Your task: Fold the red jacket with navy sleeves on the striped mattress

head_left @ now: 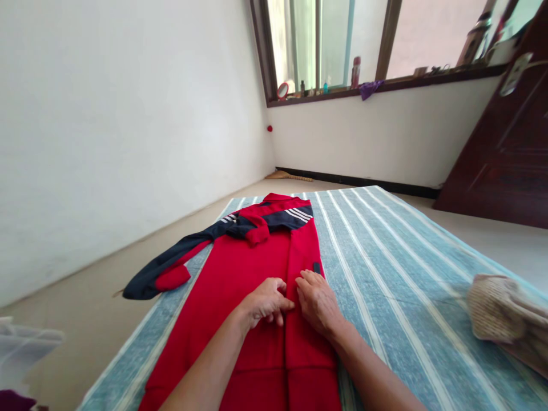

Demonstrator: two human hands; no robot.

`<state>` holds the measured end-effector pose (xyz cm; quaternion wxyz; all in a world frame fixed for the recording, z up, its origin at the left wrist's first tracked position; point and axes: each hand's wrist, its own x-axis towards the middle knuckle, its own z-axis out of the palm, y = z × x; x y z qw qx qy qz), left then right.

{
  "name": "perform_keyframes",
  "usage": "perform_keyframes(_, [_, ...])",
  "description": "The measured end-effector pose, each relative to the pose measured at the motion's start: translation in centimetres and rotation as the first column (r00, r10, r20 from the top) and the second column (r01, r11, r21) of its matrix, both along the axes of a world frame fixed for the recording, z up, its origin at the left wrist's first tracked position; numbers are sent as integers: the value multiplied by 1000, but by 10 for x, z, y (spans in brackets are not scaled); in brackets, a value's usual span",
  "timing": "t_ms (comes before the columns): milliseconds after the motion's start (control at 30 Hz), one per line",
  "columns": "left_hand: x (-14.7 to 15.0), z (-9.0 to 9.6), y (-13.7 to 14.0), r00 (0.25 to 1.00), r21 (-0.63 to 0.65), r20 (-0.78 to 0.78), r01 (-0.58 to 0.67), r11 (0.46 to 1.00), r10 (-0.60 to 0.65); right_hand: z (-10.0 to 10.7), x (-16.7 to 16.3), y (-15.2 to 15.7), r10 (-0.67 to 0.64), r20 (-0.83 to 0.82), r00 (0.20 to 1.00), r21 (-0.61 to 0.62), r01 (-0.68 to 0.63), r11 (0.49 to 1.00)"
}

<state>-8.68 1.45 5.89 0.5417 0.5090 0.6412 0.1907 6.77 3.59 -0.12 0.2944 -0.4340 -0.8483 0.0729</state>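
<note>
A red tracksuit top (252,268) with navy shoulder panels and white stripes lies lengthwise on a blue striped cover (377,274). Its right side is folded inward as a long red strip (303,245) with a small dark tag near the outer edge. On that strip rests my right hand (315,299), fingers laid flat on the cloth. My left hand (266,302) is just beside it, fingers apart and partly bent, fingertips at the strip's inner edge. One navy sleeve (158,268) with a red cuff spreads out to the left, over the cover's edge. Neither hand visibly grips cloth.
A beige knitted item (496,308) lies on the cover at the right. White translucent plastic (25,348) shows at lower left. A broom (291,176) is on the floor by the far wall. Bottles stand on the windowsill (334,93), near a dark red door (500,154).
</note>
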Motion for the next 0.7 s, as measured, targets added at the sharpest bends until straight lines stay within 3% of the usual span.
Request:
perform_keyframes(267, [-7, -9, -21, 970, -8, 237, -45, 999, 46, -1, -1, -2, 5, 36, 999, 0, -5, 1000])
perform_keyframes(700, [-12, -16, -27, 935, -15, 345, -81, 997, 81, 1, 2, -3, 30, -44, 999, -12, -31, 999])
